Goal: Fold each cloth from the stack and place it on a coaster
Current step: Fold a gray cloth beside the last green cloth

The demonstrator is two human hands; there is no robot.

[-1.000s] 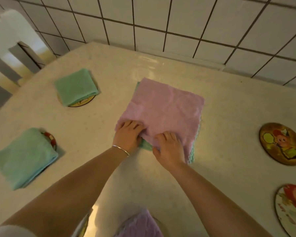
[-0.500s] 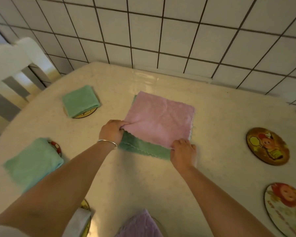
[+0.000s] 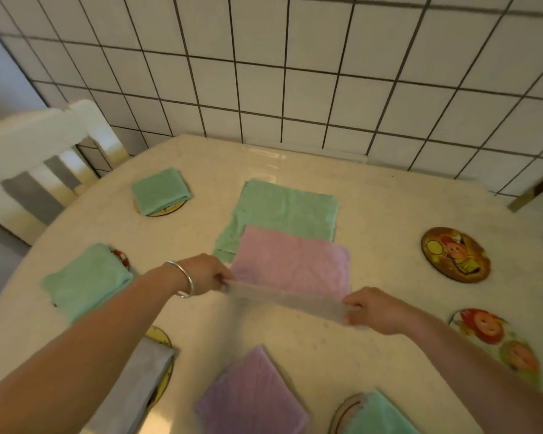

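Observation:
A pink cloth (image 3: 295,267) is spread in the middle of the table, its near edge lifted and blurred. My left hand (image 3: 204,274) pinches its near left corner and my right hand (image 3: 373,310) pinches its near right corner. Behind it a green cloth (image 3: 282,211) lies flat, partly under the pink one's far edge. Two bare picture coasters (image 3: 455,255) (image 3: 496,339) sit on the right.
Folded green cloths (image 3: 160,191) (image 3: 88,280) rest on coasters at the left. Near me lie a folded pink cloth (image 3: 251,399), a grey one (image 3: 132,389) and a green one (image 3: 376,415). A white chair (image 3: 41,164) stands left; the tiled wall (image 3: 295,73) is behind.
Both hands took the pink cloth's near corners and pulled it off the stack toward me, uncovering the green cloth beneath. The camera tilted up.

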